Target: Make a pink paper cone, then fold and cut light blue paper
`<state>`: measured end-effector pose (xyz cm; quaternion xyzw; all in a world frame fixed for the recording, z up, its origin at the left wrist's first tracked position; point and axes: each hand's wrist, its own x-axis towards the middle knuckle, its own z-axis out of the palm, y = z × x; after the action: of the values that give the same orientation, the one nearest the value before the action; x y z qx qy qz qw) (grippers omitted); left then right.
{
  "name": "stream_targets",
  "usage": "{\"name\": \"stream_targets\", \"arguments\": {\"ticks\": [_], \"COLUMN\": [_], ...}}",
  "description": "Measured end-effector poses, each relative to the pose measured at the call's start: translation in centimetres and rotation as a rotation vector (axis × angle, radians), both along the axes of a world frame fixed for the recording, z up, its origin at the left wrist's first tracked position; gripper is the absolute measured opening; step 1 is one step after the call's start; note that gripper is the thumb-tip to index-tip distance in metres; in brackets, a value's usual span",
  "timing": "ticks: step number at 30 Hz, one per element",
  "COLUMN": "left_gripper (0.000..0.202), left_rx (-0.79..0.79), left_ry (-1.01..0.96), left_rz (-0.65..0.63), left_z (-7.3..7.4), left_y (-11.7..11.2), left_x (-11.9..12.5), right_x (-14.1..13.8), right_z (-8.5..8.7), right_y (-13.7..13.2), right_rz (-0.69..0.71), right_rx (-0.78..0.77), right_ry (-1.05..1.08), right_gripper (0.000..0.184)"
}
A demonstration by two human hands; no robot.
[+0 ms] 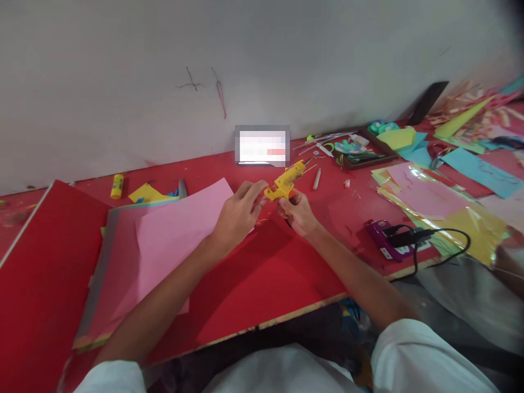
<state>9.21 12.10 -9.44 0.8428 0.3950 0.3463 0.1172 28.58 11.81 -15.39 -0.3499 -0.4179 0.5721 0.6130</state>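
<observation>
A yellow hot glue gun (pixel 289 177) is held above the red table, its dark nozzle pointing up and away to the right. My right hand (pixel 300 213) is closed around its handle. Close by its back end is my left hand (pixel 239 213), with curled fingers drawn together near the yellow plastic. Whether those fingertips pinch a small piece or only touch the gun, I cannot make out. Under my left forearm lie sheets of pink paper (pixel 176 234), on a stack of coloured sheets.
A blurred-out bright screen (pixel 262 146) stands against the wall. A glue stick (pixel 117 186) is at the left, beside a raised red board (pixel 49 273). To the right are a purple box with black cables (pixel 385 237), plastic-covered papers (pixel 429 196) and a dark tray (pixel 372 155) of craft pieces.
</observation>
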Motion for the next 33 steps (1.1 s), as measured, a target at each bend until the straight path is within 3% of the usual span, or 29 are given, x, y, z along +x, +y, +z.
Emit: {"name": "stream_targets", "arguments": {"ticks": [10,21,33], "left_gripper": [0.041,0.046,0.042], "left_rx": [0.023,-0.024,-0.059], "left_ry": [0.198,0.107,-0.079], "left_rz": [-0.039,-0.079,-0.067], "left_z": [0.7,1.5,0.2], "left_y": [-0.7,-1.5,-1.3], "left_x": [0.0,0.0,0.2], "right_x": [0.2,0.1,0.0], "right_z": [0.5,0.8,0.7], "right_y": [-0.2,-0.6,-0.5], "right_rz": [0.083,0.085,0.1], "right_rx": [-0.016,-0.047,-0.037], "right_ry": [-0.007,-0.011,-0.017], "right_gripper": [0.054,0.058,0.058]}}
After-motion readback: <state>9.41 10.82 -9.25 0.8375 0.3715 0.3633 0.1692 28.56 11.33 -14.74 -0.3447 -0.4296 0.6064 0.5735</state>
